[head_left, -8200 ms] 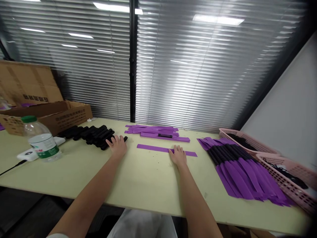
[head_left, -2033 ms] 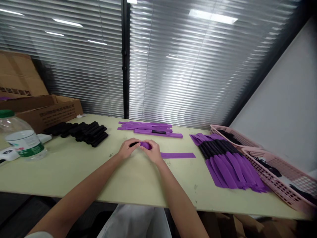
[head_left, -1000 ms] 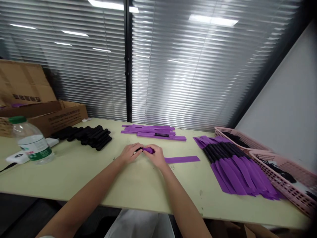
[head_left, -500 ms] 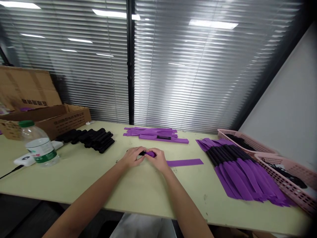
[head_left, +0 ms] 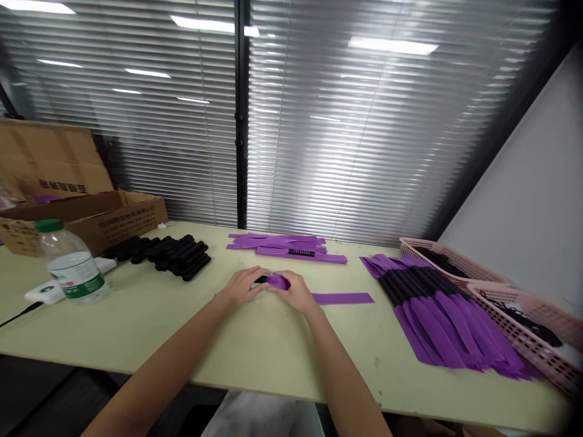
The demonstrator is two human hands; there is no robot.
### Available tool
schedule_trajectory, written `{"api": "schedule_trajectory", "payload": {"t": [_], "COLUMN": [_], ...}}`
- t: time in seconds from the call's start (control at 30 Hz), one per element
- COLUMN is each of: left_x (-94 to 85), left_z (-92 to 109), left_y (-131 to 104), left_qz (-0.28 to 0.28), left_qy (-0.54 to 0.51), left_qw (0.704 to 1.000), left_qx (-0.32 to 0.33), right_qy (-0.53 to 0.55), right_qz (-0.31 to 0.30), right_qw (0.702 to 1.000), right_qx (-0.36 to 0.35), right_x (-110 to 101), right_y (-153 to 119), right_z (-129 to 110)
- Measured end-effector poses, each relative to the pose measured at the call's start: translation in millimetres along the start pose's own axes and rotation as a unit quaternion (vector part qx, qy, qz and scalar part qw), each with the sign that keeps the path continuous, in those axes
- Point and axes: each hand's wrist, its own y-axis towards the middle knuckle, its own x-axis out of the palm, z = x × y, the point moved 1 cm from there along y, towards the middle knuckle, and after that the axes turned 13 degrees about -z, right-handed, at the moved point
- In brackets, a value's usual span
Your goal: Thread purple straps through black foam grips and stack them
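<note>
Close together over the middle of the table, my left hand [head_left: 243, 285] grips a black ribbed sleeve [head_left: 261, 279], most of it covered by the fingers. My right hand [head_left: 295, 291] pinches a purple strap [head_left: 277, 281] where it meets the sleeve's end. The strap's flat tail [head_left: 344, 298] runs out to the right on the table. How far the strap sits inside the sleeve is hidden. Behind my hands lies a stack of purple straps [head_left: 273, 241], with a black ribbed piece [head_left: 301, 252] around the front one.
Black sleeves [head_left: 182, 255] are piled at left, near a water bottle [head_left: 75, 273], a white device [head_left: 45, 294] and a cardboard box [head_left: 132, 212]. At right, purple straps with black sleeves [head_left: 437, 309] lie in a row beside pink baskets [head_left: 510, 328]. Window blinds stand behind the table.
My right hand has shifted slightly right, and more of the purple strap shows bunched between my hands. My left hand stays nearly in place on the black sleeve.
</note>
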Motion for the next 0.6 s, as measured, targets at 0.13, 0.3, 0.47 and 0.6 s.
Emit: {"api": "schedule_trajectory", "payload": {"t": [0.13, 0.3, 0.47, 0.6], "left_x": [0.0, 3.5, 5.4, 3.9], "left_z": [0.4, -2.3, -4.2, -2.8], "left_y": [2.5, 5.2, 7.1, 7.5], "left_qz": [-0.018, -0.037, -0.05, -0.055], "left_qy": [0.027, 0.066, 0.087, 0.086], "left_qw": [0.999, 0.997, 0.995, 0.995], "left_qx": [0.0, 0.002, 0.003, -0.004], "right_qy": [-0.062, -0.173, -0.241, -0.244], "right_qz": [0.009, -0.024, -0.051, -0.047], "right_qw": [0.998, 0.982, 0.965, 0.965], "right_qx": [0.026, 0.068, 0.093, 0.086], "right_x": [-1.7, -2.9, -3.1, -1.5], "right_y": [0.3, -0.2, -1.0, -1.7], "right_z": [1.4, 3.2, 2.8, 3.1]}}
